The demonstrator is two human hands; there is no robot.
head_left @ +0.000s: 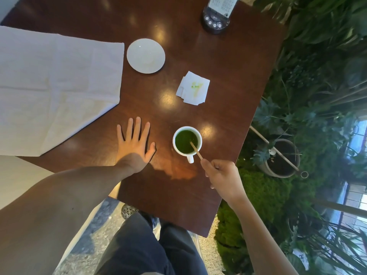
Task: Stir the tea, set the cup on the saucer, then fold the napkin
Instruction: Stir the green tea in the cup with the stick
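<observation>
1. A small white ceramic cup (187, 141) with a short handle stands on the dark polished wooden table (228, 76), near the table's right edge. It is filled with deep green tea (184, 140), and its handle points toward the person.

2. The right hand (222, 175) sits just behind the cup, fingers curled and pinching the near end of a thin wooden stirring stick (195, 150). The stick slants up over the rim, and its far end dips into the tea.

3. The left hand (135, 143) lies flat on the table to the left of the cup, fingers straight and spread, thumb out toward the cup, gripping nothing. It is apart from the cup.

4. A round white saucer (146, 55) rests bare on the table, well beyond the left hand and well apart from the cup.

5. A small white paper napkin (193, 88), loosely folded and marked with green and yellowish stains, lies between the saucer and the cup, toward the right.

6. A large white cloth (55, 86) covers the left part of the table, one corner hanging toward the near side.

7. At the far edge stands a dark round-based stand (216, 20) holding a printed card; the print is too small to read.

8. Green potted plants (317, 96) crowd the floor along the table's right side.
</observation>
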